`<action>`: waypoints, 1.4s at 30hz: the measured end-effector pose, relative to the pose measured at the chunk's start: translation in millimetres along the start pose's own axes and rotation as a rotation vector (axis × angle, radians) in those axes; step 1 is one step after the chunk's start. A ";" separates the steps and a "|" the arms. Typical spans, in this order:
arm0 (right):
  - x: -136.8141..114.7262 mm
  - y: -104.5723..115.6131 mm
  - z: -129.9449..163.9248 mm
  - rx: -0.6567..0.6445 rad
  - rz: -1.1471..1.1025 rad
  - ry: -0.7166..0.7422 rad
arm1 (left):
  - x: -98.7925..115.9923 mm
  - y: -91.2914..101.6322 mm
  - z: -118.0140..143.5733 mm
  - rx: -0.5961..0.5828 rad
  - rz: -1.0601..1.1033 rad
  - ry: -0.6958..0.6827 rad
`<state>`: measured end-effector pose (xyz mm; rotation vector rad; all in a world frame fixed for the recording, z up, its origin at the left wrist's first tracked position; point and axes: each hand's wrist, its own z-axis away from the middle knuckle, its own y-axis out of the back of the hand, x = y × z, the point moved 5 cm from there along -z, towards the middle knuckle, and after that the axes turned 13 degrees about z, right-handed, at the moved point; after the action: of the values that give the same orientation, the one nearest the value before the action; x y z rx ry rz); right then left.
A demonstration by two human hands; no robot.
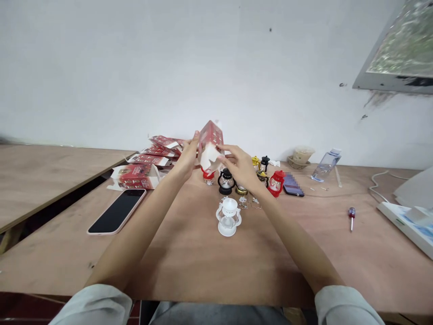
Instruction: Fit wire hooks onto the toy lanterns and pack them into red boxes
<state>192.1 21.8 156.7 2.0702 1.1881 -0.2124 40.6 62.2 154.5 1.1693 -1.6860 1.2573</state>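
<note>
Cuffs of pale grey fabric (348, 304) lie rolled in soft folds at the lower edge of the frame, over a smooth, brownish wooden tabletop (189, 262) with a faint grain. Just below the centre stands a small white lantern (228, 221), glossy, with a domed cap, curved side arms and a round base. At left lies a flat phone (117, 212) with rounded corners, a dark glassy face and a pink rim; at right, a screwdriver (352, 216) with a slim metal shaft.

Near the centre, raised above the table, is a red printed carton (211, 134), boxy and tilted, its plain white flap (209, 157) open towards the viewer. The left hand (187, 159) is closed around its side; the right hand (241, 168) pinches it near the flap with thumb and fingers.

Behind the right hand, partly hidden, cluster more lanterns, among them a black lantern (226, 183) and a shiny red lantern (276, 184). Left of centre, creased thin-card cartons (157, 151) overlap in a pile. Farther right, a clear bottle (327, 165) leans before the matt white wall (169, 67).
</note>
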 end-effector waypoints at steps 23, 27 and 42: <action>-20.7 42.2 3.9 -0.053 -0.163 -0.008 | 51.3 -31.4 49.2 -0.287 -0.420 -0.563; -23.1 41.0 4.4 -0.032 -0.157 0.013 | 46.1 -28.7 46.2 -0.242 -0.448 -0.532; -23.9 49.2 8.5 0.046 -0.137 -0.080 | 48.5 -32.8 54.6 -0.240 -0.479 -0.403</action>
<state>220.0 -15.3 186.9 2.0019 1.2880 -0.3872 53.9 -5.9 194.5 1.6254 -1.6346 0.5350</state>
